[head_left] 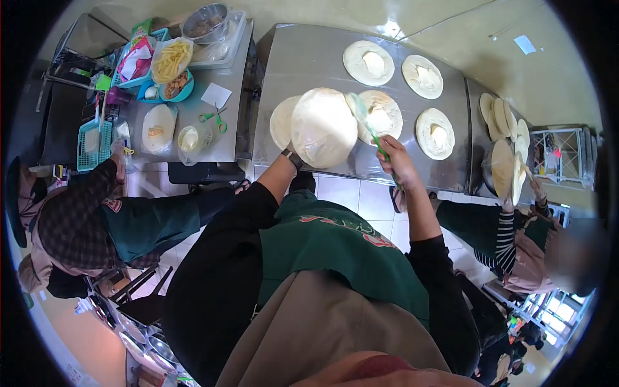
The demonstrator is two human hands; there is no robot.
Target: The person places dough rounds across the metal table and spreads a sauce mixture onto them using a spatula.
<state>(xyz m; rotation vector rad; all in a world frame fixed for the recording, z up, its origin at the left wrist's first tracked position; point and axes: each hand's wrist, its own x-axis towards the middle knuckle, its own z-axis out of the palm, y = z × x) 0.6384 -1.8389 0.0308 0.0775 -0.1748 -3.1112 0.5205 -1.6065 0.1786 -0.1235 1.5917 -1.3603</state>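
Note:
A round pale flatbread (322, 126) is raised above the steel table, resting on my left hand. Only the wrist with a dark watch (293, 159) shows, and the bread hides my left fingers. My right hand (398, 161) is closed around the green handle of a spatula (361, 109), whose translucent blade is at the right edge of the held bread. Just beyond the blade lies a flatbread with white cream (379, 117). Another flatbread (281, 122) lies partly covered behind the held one.
More cream-topped flatbreads (369, 62) lie on the steel table (303, 51). At left, a second table carries a bowl of fries (172, 60), green scissors (214, 118) and wrapped food (158, 130). Co-workers stand on both sides; the right one handles flatbreads (501, 169).

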